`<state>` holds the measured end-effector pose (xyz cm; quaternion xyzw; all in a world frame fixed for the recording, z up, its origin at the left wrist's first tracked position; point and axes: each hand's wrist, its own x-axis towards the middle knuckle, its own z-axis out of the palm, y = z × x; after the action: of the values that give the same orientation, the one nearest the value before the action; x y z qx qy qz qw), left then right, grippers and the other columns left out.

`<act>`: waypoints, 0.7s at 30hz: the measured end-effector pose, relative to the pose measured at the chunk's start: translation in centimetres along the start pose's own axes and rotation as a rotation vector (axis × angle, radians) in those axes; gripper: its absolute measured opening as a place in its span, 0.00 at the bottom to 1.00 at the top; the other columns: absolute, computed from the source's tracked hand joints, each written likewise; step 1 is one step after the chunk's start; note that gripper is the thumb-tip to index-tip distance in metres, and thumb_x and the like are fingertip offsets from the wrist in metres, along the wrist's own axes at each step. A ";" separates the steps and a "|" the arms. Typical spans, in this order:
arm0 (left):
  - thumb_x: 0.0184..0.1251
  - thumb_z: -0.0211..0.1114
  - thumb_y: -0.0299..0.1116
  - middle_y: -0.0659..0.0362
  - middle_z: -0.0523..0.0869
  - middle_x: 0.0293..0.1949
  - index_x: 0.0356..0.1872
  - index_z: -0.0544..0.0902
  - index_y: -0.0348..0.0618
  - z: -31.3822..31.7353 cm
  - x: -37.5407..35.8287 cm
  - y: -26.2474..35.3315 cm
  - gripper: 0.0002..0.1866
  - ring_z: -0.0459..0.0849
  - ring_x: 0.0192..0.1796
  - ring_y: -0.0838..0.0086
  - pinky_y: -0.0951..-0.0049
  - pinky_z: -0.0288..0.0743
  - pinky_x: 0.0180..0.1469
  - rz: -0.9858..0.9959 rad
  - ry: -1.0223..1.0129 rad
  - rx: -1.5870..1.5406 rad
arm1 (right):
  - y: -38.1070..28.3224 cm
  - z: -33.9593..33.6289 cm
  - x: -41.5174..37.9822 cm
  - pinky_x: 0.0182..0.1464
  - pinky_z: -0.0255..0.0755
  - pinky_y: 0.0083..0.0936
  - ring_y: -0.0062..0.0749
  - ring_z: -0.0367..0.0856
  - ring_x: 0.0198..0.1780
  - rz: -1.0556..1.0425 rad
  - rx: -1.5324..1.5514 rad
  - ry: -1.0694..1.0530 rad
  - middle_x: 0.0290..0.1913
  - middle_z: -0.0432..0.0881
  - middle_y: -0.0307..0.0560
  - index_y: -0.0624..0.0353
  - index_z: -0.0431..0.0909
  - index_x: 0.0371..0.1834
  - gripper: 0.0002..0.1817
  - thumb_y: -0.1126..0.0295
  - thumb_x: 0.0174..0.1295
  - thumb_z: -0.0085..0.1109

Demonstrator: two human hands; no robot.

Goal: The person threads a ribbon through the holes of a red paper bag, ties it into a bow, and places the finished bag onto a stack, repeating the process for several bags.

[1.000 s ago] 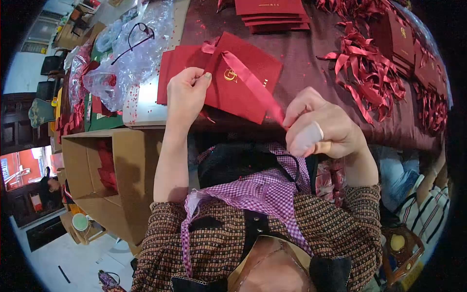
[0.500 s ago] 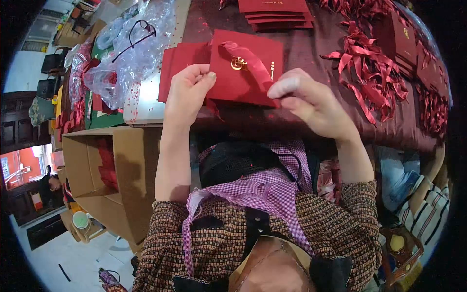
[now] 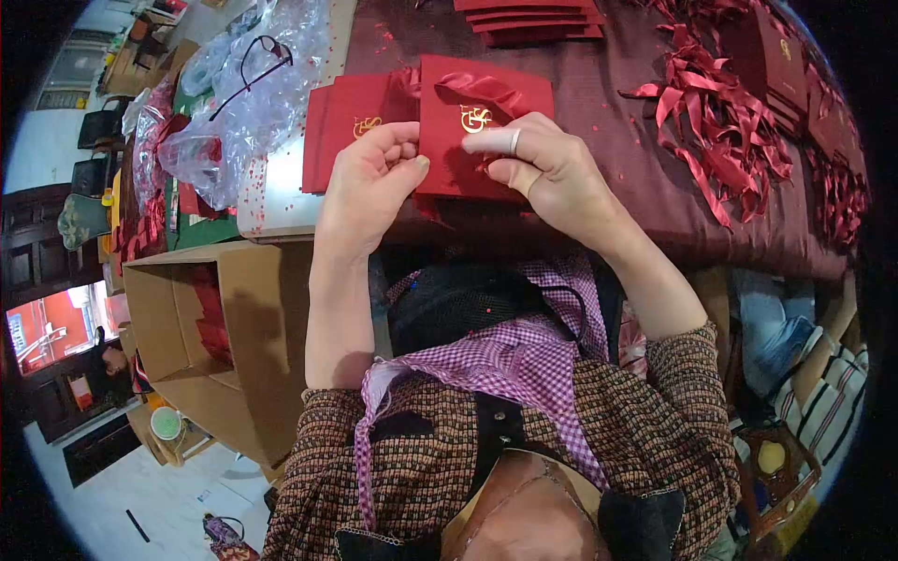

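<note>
A red card bag (image 3: 449, 168) with a gold emblem and a satin ribbon looped over its top part faces up near the table's front edge. My left hand (image 3: 379, 178) pinches the bag's left edge between thumb and fingers. Over the bag's lower right, my right hand (image 3: 547, 173) has its fingers curled, with white tape on one finger; whatever lies between finger and thumb is too small to make out. Other red bags (image 3: 341, 122) with a gold emblem lie partly under the held one, to its left.
Red ribbons (image 3: 716, 131) lie in a heap at the right, beside stacked red bags (image 3: 781, 75). Another stack (image 3: 533, 19) is at the back. Plastic wrap (image 3: 234, 131) and glasses (image 3: 251, 82) are at the left. An open cardboard box (image 3: 262, 327) stands below. A person's arm (image 3: 812, 369) shows at right.
My right hand has moved left and up from the bag's lower right corner onto its front. The ribbon now curves flatter across the top, uncovering the emblem. The bag has shifted slightly right.
</note>
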<state>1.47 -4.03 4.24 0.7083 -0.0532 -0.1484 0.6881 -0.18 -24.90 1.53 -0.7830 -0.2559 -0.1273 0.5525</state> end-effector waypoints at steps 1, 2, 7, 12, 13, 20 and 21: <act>0.61 0.58 0.17 0.62 0.82 0.38 0.52 0.77 0.30 0.0 0.0 -0.1 0.16 0.79 0.40 0.83 0.84 0.73 0.44 0.012 0.005 0.012 | -0.2 0.2 0.0 0.45 0.74 0.30 0.40 0.79 0.42 0.137 0.067 0.032 0.35 0.82 0.47 0.60 0.80 0.36 0.08 0.78 0.52 0.65; 0.61 0.58 0.17 0.62 0.82 0.38 0.52 0.77 0.30 0.1 -0.1 0.0 0.16 0.79 0.40 0.83 0.84 0.73 0.44 0.010 0.005 0.012 | -0.3 0.3 -0.1 0.45 0.74 0.30 0.40 0.79 0.42 0.276 0.134 0.064 0.35 0.81 0.48 0.60 0.80 0.37 0.09 0.78 0.52 0.65; 0.61 0.60 0.18 0.63 0.81 0.36 0.48 0.77 0.31 0.2 -0.1 -0.1 0.13 0.77 0.38 0.84 0.85 0.72 0.42 0.002 0.038 0.032 | -0.1 0.3 0.1 0.46 0.73 0.25 0.32 0.79 0.40 0.172 -0.020 0.008 0.35 0.81 0.46 0.63 0.79 0.39 0.09 0.80 0.53 0.65; 0.60 0.62 0.19 0.64 0.80 0.35 0.46 0.78 0.32 0.2 -0.3 0.1 0.12 0.76 0.37 0.85 0.85 0.71 0.41 0.017 0.032 0.044 | -0.1 1.2 0.5 0.42 0.69 0.35 0.43 0.75 0.35 -0.061 -0.129 0.123 0.29 0.79 0.46 0.60 0.77 0.32 0.07 0.75 0.51 0.65; 0.60 0.63 0.20 0.64 0.80 0.35 0.45 0.78 0.33 0.2 -0.3 0.1 0.12 0.76 0.37 0.85 0.85 0.71 0.40 0.010 0.029 0.037 | -0.2 1.4 0.6 0.42 0.69 0.35 0.43 0.75 0.35 -0.060 -0.128 0.124 0.29 0.79 0.46 0.60 0.77 0.32 0.07 0.75 0.51 0.65; 0.60 0.64 0.21 0.64 0.80 0.35 0.45 0.79 0.33 0.5 -0.7 0.6 0.12 0.75 0.37 0.85 0.85 0.71 0.40 -0.027 0.039 0.028 | -0.7 1.7 1.2 0.40 0.67 0.36 0.43 0.75 0.33 -0.056 -0.151 0.143 0.26 0.77 0.46 0.59 0.73 0.27 0.06 0.77 0.49 0.61; 0.60 0.64 0.21 0.64 0.80 0.35 0.45 0.79 0.33 0.6 -0.8 0.7 0.12 0.75 0.37 0.85 0.85 0.71 0.40 -0.010 0.045 0.031 | -0.7 1.7 1.3 0.39 0.67 0.36 0.43 0.74 0.32 -0.046 -0.153 0.149 0.26 0.77 0.46 0.59 0.73 0.27 0.05 0.77 0.49 0.61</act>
<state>0.65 -4.44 4.98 0.7224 -0.0365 -0.1350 0.6772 0.32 -22.78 2.11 -0.8050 -0.2215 -0.2171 0.5057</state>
